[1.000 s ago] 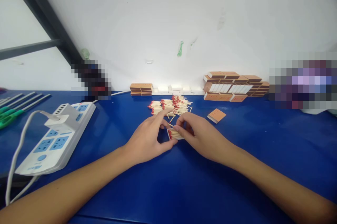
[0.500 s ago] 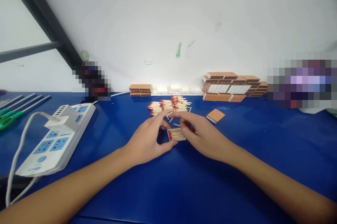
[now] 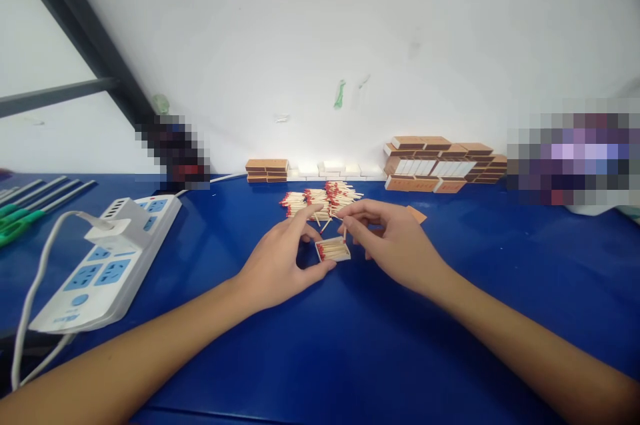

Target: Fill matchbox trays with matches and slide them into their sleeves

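Note:
A small white matchbox tray (image 3: 344,258) with red-headed matches lying in it sits on the blue table. My left hand (image 3: 277,255) grips it from the left, thumb at the near edge and fingers at the far edge. Just above the tray's right end, my right hand (image 3: 395,238) pinches a single match (image 3: 345,234), its red head pointing down. Behind both hands lies a heap of loose matches (image 3: 343,195), with a few stray ones in front. An orange matchbox cover (image 3: 416,214) is partly hidden behind my right hand.
Closed matchboxes (image 3: 420,183) are stacked by the wall at right, a smaller stack (image 3: 267,170) at left. White trays (image 3: 333,168) stand between them. A power strip (image 3: 120,278) with a white cable and green-handled tools (image 3: 30,212) occupy the left side.
My right hand has lifted off the tray and shifted right, and a match now shows upright in its fingertips. It now covers part of the orange cover. My left hand stays at the tray.

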The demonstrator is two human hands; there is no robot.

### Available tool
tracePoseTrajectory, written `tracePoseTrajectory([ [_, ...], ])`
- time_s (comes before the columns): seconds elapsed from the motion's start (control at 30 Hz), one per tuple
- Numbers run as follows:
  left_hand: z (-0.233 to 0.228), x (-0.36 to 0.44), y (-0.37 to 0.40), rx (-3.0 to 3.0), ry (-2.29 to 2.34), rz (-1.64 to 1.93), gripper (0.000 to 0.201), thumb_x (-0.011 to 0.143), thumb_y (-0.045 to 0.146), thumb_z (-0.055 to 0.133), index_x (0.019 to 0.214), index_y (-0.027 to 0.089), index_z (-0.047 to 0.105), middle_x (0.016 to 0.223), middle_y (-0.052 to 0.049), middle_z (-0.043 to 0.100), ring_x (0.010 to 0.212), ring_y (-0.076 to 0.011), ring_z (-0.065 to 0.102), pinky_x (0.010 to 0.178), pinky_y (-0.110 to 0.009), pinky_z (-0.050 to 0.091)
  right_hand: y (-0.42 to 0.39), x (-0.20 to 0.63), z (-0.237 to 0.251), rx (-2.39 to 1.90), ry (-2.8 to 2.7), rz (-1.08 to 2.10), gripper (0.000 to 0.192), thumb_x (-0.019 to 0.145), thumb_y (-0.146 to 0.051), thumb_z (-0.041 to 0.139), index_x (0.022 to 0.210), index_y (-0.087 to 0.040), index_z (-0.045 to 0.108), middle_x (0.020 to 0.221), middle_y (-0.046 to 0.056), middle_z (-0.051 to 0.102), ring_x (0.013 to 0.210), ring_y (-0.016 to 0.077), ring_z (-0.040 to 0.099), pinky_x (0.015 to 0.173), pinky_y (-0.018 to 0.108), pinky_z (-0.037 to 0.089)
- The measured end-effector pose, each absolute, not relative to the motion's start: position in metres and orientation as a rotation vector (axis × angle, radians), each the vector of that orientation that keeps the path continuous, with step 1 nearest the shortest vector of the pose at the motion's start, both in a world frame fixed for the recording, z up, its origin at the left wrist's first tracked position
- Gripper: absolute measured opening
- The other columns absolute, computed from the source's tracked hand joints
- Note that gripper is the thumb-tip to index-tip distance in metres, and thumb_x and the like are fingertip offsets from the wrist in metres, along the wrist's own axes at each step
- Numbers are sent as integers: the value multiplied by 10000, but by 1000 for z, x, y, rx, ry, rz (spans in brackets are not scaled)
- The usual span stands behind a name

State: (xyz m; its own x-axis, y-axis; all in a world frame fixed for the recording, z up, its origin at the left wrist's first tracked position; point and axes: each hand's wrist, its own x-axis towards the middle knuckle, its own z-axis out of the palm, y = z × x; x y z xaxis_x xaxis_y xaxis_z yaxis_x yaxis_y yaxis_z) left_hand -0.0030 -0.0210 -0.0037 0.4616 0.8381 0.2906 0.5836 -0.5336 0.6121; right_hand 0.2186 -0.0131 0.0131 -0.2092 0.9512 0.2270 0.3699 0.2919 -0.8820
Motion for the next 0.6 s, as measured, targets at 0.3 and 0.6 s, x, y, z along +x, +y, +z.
tracePoseTrajectory([
  [0.3,0,-1,-20,2237,1309,922,805,852,375,802,1522,271,368,1053,-8,785,1031,-249,727,965,-452,560,-12,218,11,-1173,-1817,916,181,939,-371,681,890,-210,747,872,39,749,754,178,643,706,334,518],
  [0.6,-3,-3,-19,2270,1203,841,712,871,376,791,1476,278,426,1111,-22,778,1134,-270,715,1046,-482,534,-8,224,2,-1218,-2038,653,114,967,-271,627,922,-219,718,878,27,627,696,158,539,653,317,450],
])
